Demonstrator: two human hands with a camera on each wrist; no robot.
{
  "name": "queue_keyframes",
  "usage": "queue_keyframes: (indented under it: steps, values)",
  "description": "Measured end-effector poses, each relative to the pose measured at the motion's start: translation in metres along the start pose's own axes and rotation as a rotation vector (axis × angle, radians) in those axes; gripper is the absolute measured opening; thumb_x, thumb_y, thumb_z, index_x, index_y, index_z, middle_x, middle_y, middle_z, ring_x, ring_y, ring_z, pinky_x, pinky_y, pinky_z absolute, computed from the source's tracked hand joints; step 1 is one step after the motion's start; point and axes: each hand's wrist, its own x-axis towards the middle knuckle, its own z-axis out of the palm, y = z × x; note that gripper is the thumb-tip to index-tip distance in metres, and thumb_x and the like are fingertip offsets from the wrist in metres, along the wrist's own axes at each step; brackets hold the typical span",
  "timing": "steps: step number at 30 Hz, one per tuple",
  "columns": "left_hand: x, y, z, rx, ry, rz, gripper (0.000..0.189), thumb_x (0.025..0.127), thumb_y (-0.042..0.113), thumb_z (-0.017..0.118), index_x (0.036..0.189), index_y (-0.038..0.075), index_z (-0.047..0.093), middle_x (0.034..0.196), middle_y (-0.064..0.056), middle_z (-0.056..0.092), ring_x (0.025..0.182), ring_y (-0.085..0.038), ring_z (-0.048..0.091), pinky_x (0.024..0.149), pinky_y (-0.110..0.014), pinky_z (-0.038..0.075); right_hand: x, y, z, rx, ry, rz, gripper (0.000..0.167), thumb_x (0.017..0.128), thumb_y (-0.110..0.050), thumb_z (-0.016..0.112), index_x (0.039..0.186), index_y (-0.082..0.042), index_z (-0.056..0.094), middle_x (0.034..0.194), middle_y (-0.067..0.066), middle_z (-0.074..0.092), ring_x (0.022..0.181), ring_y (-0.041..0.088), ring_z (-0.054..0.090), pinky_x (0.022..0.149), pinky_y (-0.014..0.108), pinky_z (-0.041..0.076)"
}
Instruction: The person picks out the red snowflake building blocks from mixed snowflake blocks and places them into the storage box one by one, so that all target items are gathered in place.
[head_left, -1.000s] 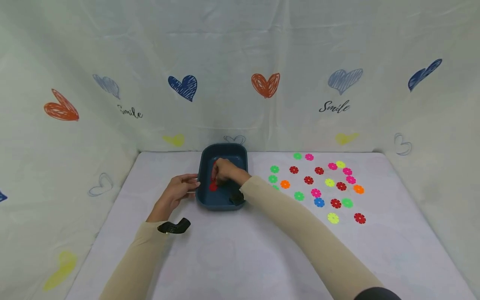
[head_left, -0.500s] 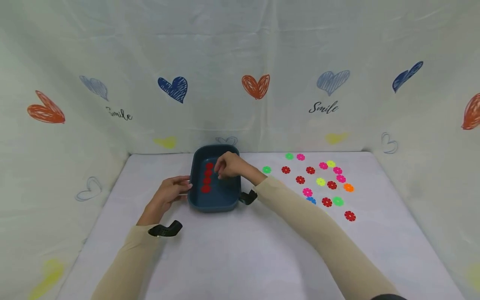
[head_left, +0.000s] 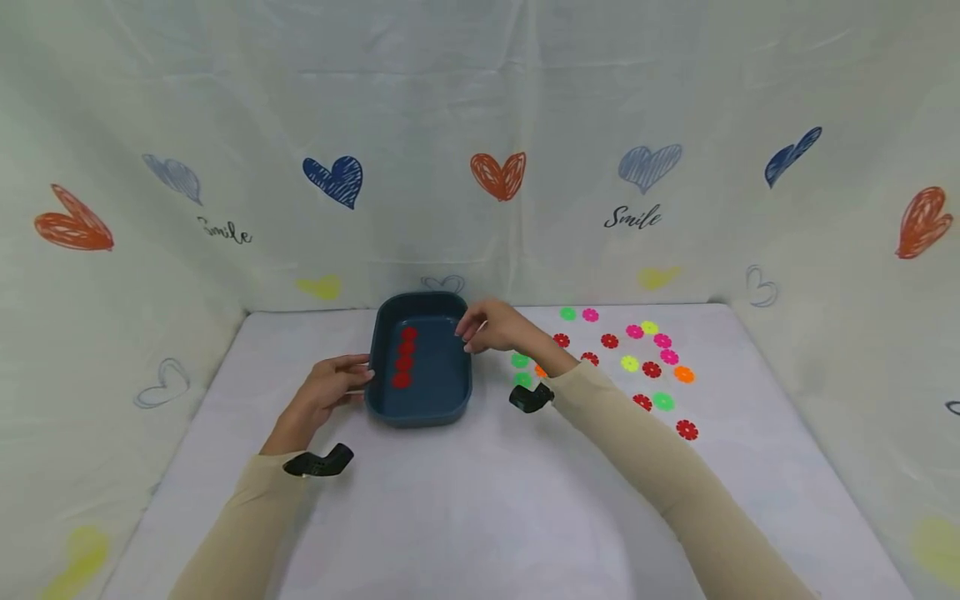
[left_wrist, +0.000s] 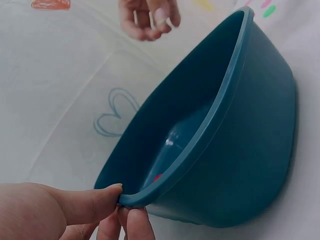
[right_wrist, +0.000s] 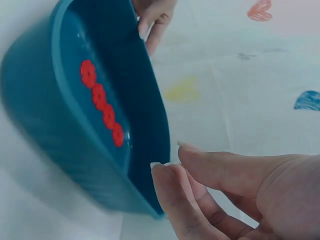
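Left hand is pinching the blue basin by its left rim; I'd keep that steady. Right hand holds nothing, fingers loosely bent by the right rim. Red flower discs line up inside, so I'd lift clear without nudging them.

Your head view: flat, soft, greyish light, direction hard to call. You get faint, soft-edged shadows on the tabletop by both sleeves. Yellow heart print lower left looks smeared; red discs in the bin lose detail. Your left wrist view is dimmer and murky: small glint on the bin floor, shadow along its outer base. Your right wrist view is hazy, palest top right; bin's outer wall blurs, blue heart print soft.
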Motion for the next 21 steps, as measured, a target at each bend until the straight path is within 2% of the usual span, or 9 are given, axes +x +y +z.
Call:
queue_keyframes:
  steps: [5,11,21]
  values:
    - [0.0,0.0,0.0,0.003,-0.004,-0.005,0.057,0.105,0.006,0.063,0.157,-0.005,0.044,0.14,-0.023,0.052,0.087,-0.008,0.064,0.075,-0.023,0.059,-0.015,0.013,-0.012,0.049,0.031,-0.001,0.026,0.089,0.008,0.075,0.115,0.006,0.073,0.106,0.015,0.071,0.093,0.026,0.07,0.085,0.035,0.06]
    - [0.0,0.0,-0.001,0.011,-0.009,-0.006,0.057,0.105,0.006,0.063,0.157,-0.005,0.043,0.14,-0.023,0.052,0.089,-0.007,0.063,0.077,-0.024,0.059,-0.032,0.033,-0.025,0.063,0.08,0.028,0.022,0.093,0.005,0.075,0.114,0.003,0.074,0.111,0.019,0.071,0.096,0.027,0.069,0.084,0.032,0.06]
    - [0.0,0.0,-0.001,0.005,-0.014,0.0,0.058,0.105,0.006,0.063,0.158,-0.006,0.042,0.139,-0.022,0.053,0.087,-0.007,0.064,0.076,-0.023,0.059,-0.054,0.072,-0.049,0.096,0.117,0.125,0.031,0.098,0.0,0.07,0.128,0.007,0.067,0.121,0.022,0.068,0.101,0.028,0.07,0.1,0.048,0.057]
